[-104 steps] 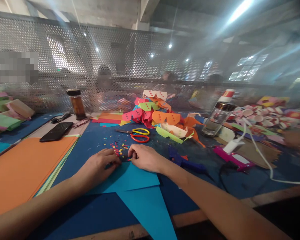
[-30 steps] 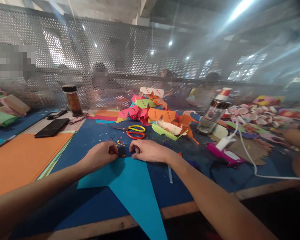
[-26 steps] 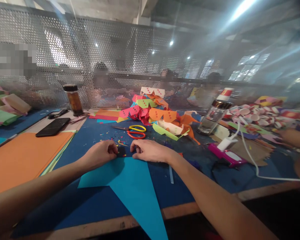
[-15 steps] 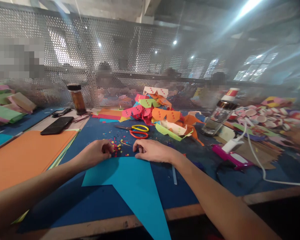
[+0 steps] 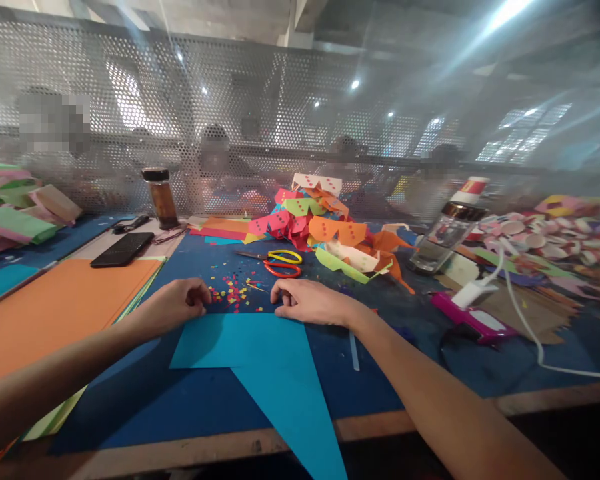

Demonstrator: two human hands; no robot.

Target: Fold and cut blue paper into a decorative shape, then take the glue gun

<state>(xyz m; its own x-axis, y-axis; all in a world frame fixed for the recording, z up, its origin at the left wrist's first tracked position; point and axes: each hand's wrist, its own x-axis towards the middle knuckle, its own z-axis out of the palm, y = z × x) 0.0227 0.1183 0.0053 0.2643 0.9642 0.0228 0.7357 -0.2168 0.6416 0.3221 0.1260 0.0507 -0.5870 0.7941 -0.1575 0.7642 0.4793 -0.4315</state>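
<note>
Listing what lies before us, largest first: a perforated metal screen (image 5: 250, 127) spans the background, with blurred people behind it.

Blue worktable (image 5: 145, 413): bears all that follows, its wooden front edge nearest us.

Orange paper stack (image 5: 55, 307): flat, to our left, with green and yellow sheets showing at its side.

Bright-blue paper sheet (image 5: 265, 347): folded or overlapped, in front of us. One arm points left; a long, tapering one comes toward us, past the table's front edge. Its straight far edge lies between our hands, just on the near side of our fingertips.

Cut-paper mask pile (image 5: 325, 220): orange, pink, green and white, beyond our hands, near the screen.

Our left hand (image 5: 189, 301): curled, thumb near the bent fingers, at the sheet's far-left corner. We cannot tell whether it pinches the paper.

Our right hand (image 5: 291, 303): fingers bent down, thumb tucked beneath, fingertips at the far edge, toward its right end. We cannot tell whether it grips or merely presses.

Glass bottle (image 5: 443, 240): clear, dark-capped, seen tilted, right of the pile.

Black phone (image 5: 123, 250): lying beyond the orange stack.

Scissors (image 5: 280, 263): one yellow handle, one red, between pile and hands.

Paper confetti (image 5: 234, 291): red, yellow and blue bits scattered between our hands, beyond the sheet.
</note>
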